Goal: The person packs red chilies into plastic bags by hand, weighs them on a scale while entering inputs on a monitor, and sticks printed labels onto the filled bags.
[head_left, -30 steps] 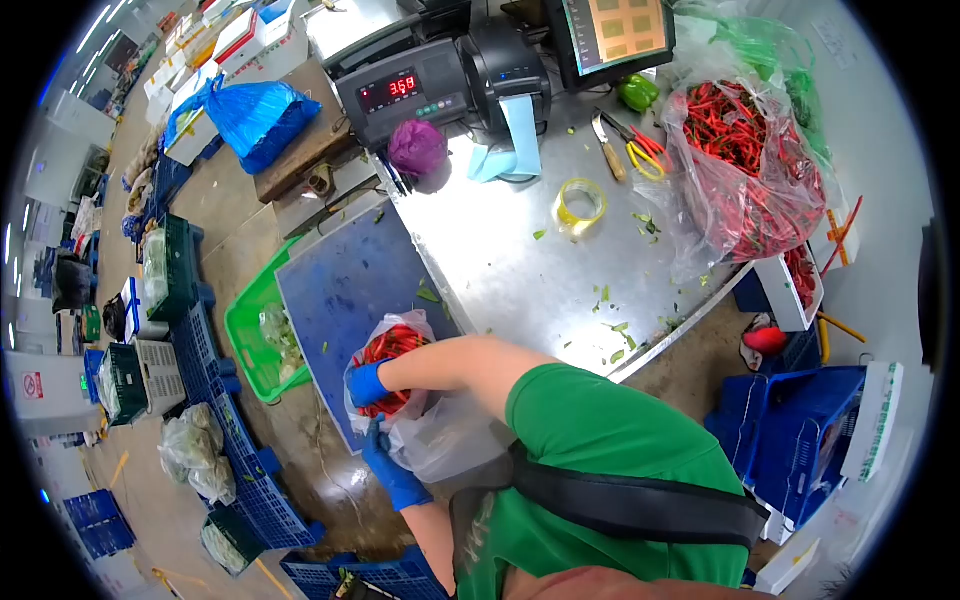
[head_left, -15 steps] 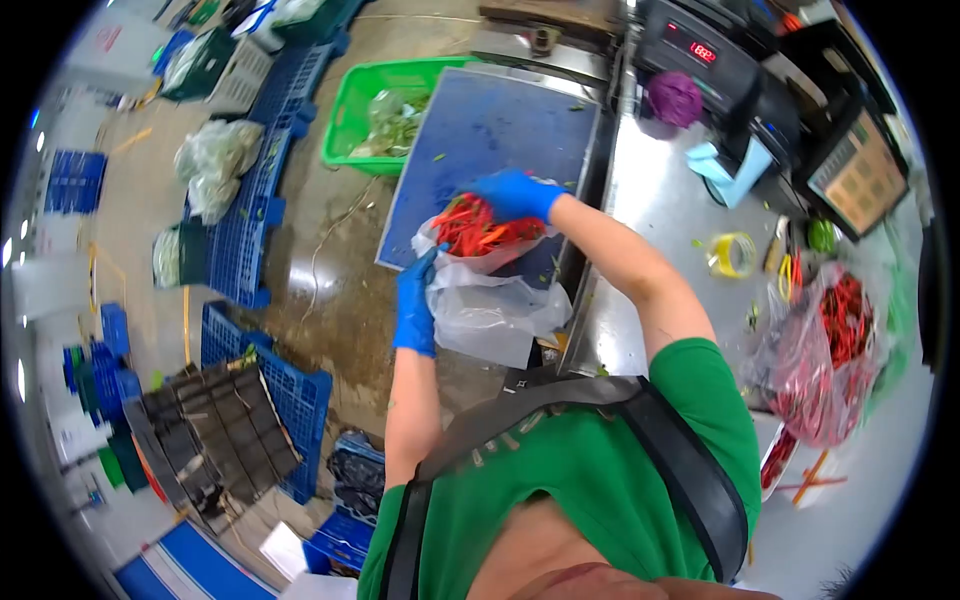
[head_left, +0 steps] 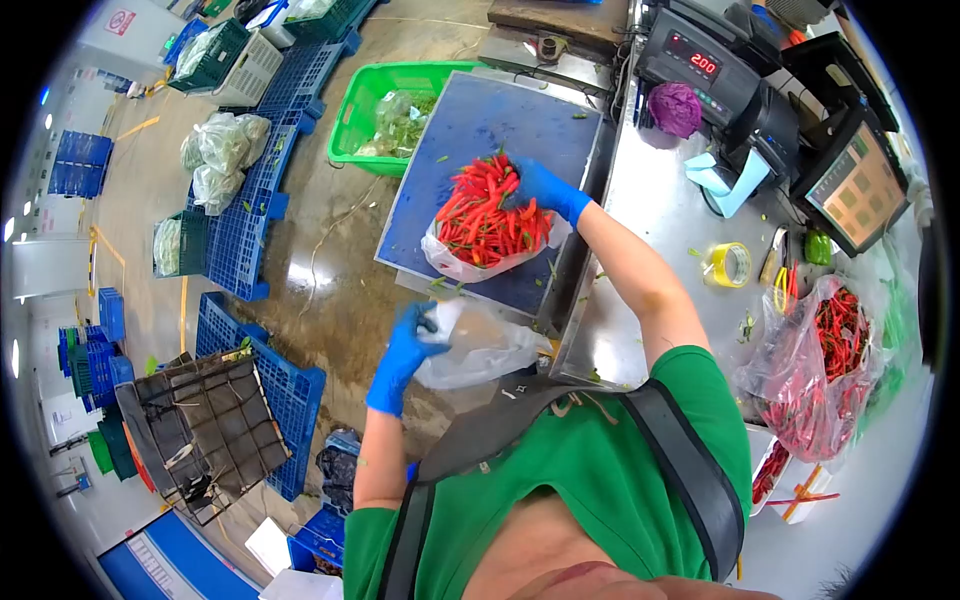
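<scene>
Right hand [head_left: 540,190], gloved in blue, at the upper right edge of the red chillies [head_left: 488,222], its fingers curved against the heap; the fingertips are partly hidden, so whether they pinch any pods cannot be told. The chillies lie heaped to the left of and below this hand in the view, the near side of the pile resting in an opened translucent bag [head_left: 468,268]. Bag and heap sit on the near part of a blue platform [head_left: 540,120]. Left hand [head_left: 408,350], likewise gloved, apart from the chillies on the near side; its fingers are parted and loosely curled, slightly blurred, at the edge of a loose piece of thin white plastic [head_left: 485,345]; contact between the two cannot be judged. Beyond the platform's left edge stands a green basket [head_left: 345,118] containing bagged greens [head_left: 398,122]. To the right, a steel table [head_left: 630,320] bears a purple cabbage [head_left: 675,108], a tape roll [head_left: 741,266] and a plastic bag of further red chillies [head_left: 800,395]. A red digital display [head_left: 703,63] at the table's far side reads 2.00.
</scene>
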`<state>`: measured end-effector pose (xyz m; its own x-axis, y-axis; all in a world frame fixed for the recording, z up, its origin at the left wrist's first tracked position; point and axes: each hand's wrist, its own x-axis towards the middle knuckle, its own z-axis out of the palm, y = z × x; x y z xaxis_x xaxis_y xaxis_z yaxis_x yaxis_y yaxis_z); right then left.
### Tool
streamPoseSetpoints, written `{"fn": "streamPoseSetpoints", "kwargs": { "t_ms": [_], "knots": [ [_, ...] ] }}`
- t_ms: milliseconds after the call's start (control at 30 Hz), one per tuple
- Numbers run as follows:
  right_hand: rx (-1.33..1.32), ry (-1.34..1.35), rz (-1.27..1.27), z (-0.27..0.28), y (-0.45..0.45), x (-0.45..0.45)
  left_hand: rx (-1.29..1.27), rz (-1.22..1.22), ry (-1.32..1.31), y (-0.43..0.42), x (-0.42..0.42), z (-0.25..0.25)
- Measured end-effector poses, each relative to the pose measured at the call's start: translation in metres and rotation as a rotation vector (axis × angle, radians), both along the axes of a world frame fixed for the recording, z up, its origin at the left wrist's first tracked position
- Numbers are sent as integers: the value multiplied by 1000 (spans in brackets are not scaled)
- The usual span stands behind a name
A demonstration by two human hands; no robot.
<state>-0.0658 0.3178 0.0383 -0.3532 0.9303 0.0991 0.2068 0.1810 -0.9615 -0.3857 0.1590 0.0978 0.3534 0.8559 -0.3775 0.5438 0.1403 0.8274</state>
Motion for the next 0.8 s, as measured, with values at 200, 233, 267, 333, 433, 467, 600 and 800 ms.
{"fn": "streamPoseSetpoints", "kwargs": {
  "t_ms": [200,233,267,333,433,467,600,800],
  "knots": [
    [-115,341,-82,62,-27,31,65,51,457,-52,-25,31],
    [-147,373,-81,73,-33,43,93,139,322,-54,-12,46],
    [-178,404,-80,85,-42,57,118,223,183,-55,3,62],
    [-27,289,-147,108,-63,94,143,329,-34,-57,46,104],
    [49,356,-104,147,-117,160,270,370,-295,-61,131,160],
    [38,420,-113,167,-141,178,291,364,-363,-65,161,177],
    [3,477,-168,211,-241,251,346,295,-534,-82,273,200],
    [-170,156,-77,185,-340,315,316,-3,-769,-138,404,169]
  ]
}}
